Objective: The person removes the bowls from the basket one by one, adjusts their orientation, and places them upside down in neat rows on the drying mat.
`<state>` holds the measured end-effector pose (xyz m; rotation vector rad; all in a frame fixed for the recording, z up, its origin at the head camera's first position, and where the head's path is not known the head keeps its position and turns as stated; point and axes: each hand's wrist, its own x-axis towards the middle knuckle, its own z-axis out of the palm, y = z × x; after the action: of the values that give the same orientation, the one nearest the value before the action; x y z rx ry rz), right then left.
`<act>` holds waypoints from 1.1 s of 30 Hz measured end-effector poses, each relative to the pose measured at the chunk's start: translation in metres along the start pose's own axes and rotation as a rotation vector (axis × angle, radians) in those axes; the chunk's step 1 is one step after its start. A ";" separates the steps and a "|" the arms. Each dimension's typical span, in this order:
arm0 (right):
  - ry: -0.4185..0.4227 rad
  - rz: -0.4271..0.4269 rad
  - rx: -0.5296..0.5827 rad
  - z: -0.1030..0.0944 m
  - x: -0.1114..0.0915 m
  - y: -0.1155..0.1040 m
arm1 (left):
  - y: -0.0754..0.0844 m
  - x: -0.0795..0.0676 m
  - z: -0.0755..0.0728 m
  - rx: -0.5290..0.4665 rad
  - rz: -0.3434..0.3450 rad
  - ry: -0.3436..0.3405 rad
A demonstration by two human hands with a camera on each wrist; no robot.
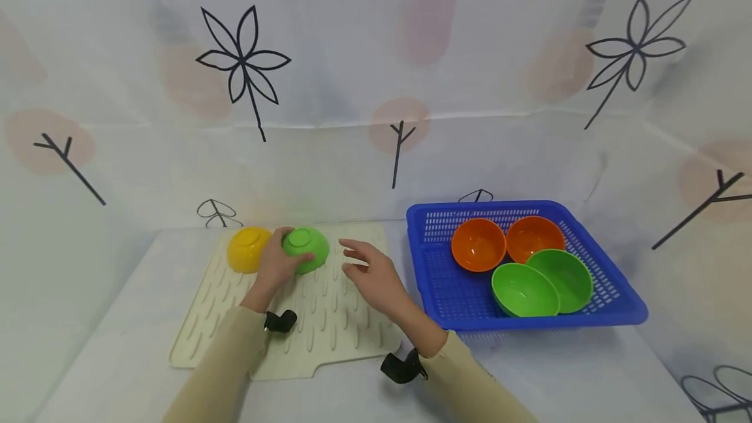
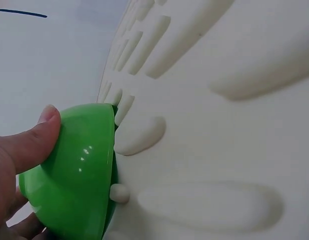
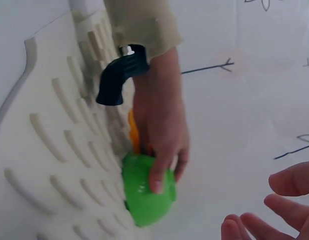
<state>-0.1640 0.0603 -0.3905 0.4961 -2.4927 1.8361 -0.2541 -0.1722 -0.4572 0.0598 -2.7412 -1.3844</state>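
A green bowl point(image 1: 309, 250) sits upside down on the cream ridged drying mat point(image 1: 335, 338). My left hand point(image 1: 277, 260) grips it, thumb on the near side and fingers round the far side. In the left wrist view the green bowl point(image 2: 79, 170) has its rim against the mat's ridges. Just left of that hand, a yellow bowl point(image 1: 245, 250) is also upside down on the mat. My right hand point(image 1: 376, 279) hovers over the mat's right part, fingers loosely bent and holding nothing; its fingers point(image 3: 292, 180) show at the edge of the right wrist view.
Right of the mat stands a blue plastic basket point(image 1: 431, 292) with slotted walls. Inside it lie two orange bowls point(image 1: 478, 245) and two green bowls point(image 1: 525, 290), open side up, the green ones overlapping. A white patterned cloth point(image 1: 329, 168) hangs behind the table.
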 end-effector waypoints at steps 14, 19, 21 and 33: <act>0.093 0.063 -0.160 -0.094 -0.034 -0.003 | 0.002 0.002 0.002 -0.030 -0.002 0.001; 0.103 0.036 -0.242 -0.130 -0.047 0.005 | 0.002 0.001 0.002 -0.034 -0.008 0.009; 0.114 0.030 -0.267 -0.143 -0.050 0.007 | 0.002 0.001 0.002 -0.029 -0.010 0.011; 0.050 0.143 -0.512 -0.205 -0.041 -0.006 | -0.003 0.003 0.002 -0.022 -0.028 0.012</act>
<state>-0.1600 0.2598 -0.3279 0.2521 -2.8706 1.1400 -0.2569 -0.1721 -0.4606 0.1058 -2.7256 -1.4161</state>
